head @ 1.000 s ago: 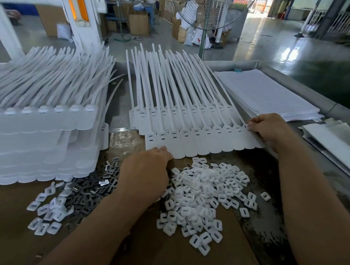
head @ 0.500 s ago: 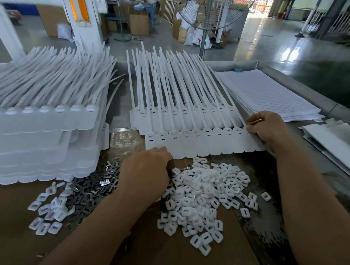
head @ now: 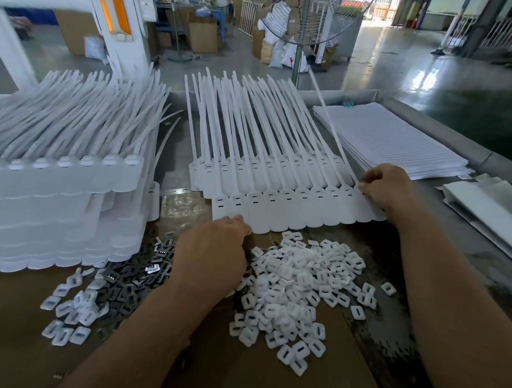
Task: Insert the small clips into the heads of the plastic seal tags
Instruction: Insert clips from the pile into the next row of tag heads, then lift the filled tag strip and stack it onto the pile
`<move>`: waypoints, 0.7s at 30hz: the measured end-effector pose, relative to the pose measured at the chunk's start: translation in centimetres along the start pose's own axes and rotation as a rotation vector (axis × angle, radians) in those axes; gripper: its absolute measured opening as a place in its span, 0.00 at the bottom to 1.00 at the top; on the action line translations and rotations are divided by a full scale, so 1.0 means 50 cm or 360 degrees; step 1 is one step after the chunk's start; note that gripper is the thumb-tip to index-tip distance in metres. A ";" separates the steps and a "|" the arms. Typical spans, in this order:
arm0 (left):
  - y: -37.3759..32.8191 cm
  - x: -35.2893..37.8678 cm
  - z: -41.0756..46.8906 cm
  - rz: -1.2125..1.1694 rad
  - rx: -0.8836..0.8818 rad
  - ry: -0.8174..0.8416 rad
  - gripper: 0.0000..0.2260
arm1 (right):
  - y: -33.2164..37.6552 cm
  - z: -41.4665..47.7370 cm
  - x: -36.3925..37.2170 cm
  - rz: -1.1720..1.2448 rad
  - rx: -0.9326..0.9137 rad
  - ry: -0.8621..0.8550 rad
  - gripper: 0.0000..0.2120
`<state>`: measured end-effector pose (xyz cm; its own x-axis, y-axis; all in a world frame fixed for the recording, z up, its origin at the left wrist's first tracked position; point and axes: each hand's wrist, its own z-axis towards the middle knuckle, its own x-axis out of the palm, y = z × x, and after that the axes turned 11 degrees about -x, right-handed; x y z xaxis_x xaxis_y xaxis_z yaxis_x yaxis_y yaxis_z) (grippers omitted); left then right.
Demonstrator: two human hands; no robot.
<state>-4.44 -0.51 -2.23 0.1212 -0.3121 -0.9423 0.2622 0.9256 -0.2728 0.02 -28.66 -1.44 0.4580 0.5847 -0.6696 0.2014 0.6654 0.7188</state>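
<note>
The front row of seal tags (head: 294, 209) lies across the middle of the frame on the bench (head: 387, 344), tails pointing to the top. Its right-end head is pinched by the curled fingers (head: 368, 177) of the right hand (head: 391, 192); any clip there is hidden. The left hand (head: 213, 255) is laid on the row's lower left corner, and whether its fingers hold anything cannot be told. The step appears to be the seating of a clip at the right end. Next, one of the white clips (head: 298, 286) heaped at centre bottom is to be picked and pressed squarely into a neighbouring slot.
</note>
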 end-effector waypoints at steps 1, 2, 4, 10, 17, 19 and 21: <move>0.001 0.001 0.000 -0.0023 -0.0015 -0.0007 0.18 | 0.001 -0.003 -0.003 -0.0015 -0.0015 0.0004 0.04; 0.002 0.001 0.000 -0.0053 -0.0035 -0.0019 0.18 | 0.002 -0.005 -0.008 -0.0026 -0.0029 0.0001 0.04; 0.004 0.002 -0.001 -0.0121 -0.0068 -0.0060 0.17 | 0.006 -0.011 -0.020 -0.0037 -0.0031 0.0004 0.07; 0.020 0.002 0.009 -0.0243 -0.0224 -0.0312 0.16 | 0.025 -0.028 -0.068 0.0169 0.0139 0.0286 0.14; 0.027 0.007 0.015 -0.0296 -0.0356 -0.0272 0.20 | 0.026 -0.033 -0.083 0.0125 0.0161 0.0580 0.26; 0.027 0.005 0.016 -0.0355 -0.0366 -0.0251 0.20 | 0.022 -0.032 -0.083 0.0116 0.0141 0.0603 0.28; 0.027 0.001 0.017 -0.0442 -0.0388 -0.0243 0.19 | 0.021 -0.033 -0.083 0.0133 0.0133 0.0608 0.27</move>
<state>-3.25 0.52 -2.48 0.2237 -0.5688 -0.7915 0.0726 0.8195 -0.5684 -3.09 -29.63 1.81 0.1241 0.7760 -0.6184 0.2542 0.5776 0.7758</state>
